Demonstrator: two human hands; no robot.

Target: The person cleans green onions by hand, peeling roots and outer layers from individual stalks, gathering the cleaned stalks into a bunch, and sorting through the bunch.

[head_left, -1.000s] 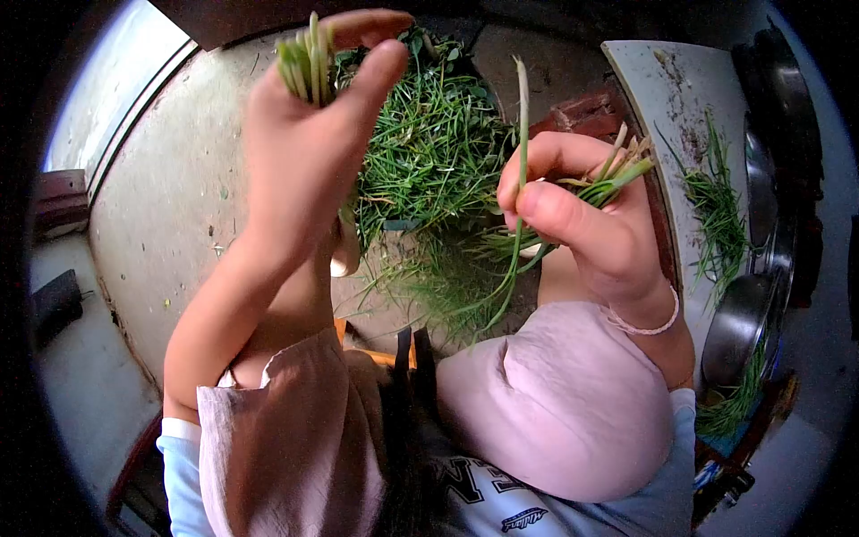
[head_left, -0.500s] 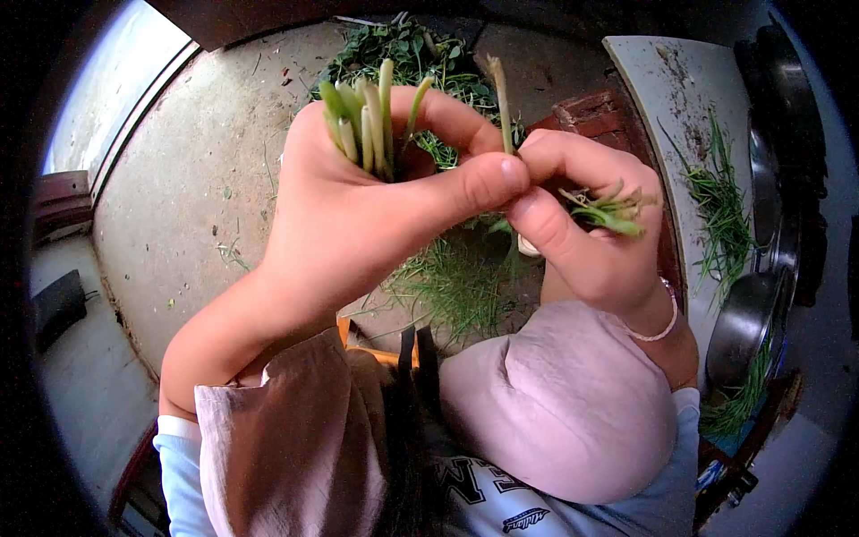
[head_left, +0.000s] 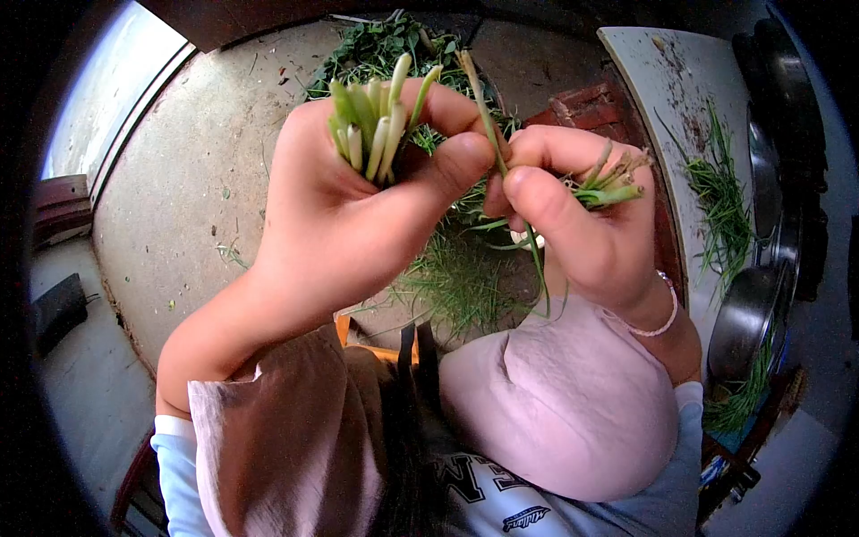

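My left hand [head_left: 327,219] is closed round a bunch of chives [head_left: 371,125], their pale cut ends pointing up out of the fist. Between its thumb and forefinger and the fingertips of my right hand [head_left: 586,237] is one single chive stalk [head_left: 484,103], its top dry and brownish. The stalk's thin green leaf [head_left: 539,268] hangs below the right fingers. Tucked in the curl of the right hand are trimmed scraps [head_left: 613,185], green with brown withered bits. Both hands are close together above my knees; the lower part of the bunch is hidden.
A heap of leafy greens [head_left: 394,49] lies on the concrete floor [head_left: 179,215] ahead. More chives [head_left: 461,282] are spread below my hands. At the right, a white board [head_left: 653,107] bears chives [head_left: 723,201] and soil, beside a metal pot [head_left: 743,322] and red bricks [head_left: 591,112].
The left thumb and forefinger have drawn back slightly left from the right fingers. The single stalk now leans left, and its green leaf shows hanging below the right hand.
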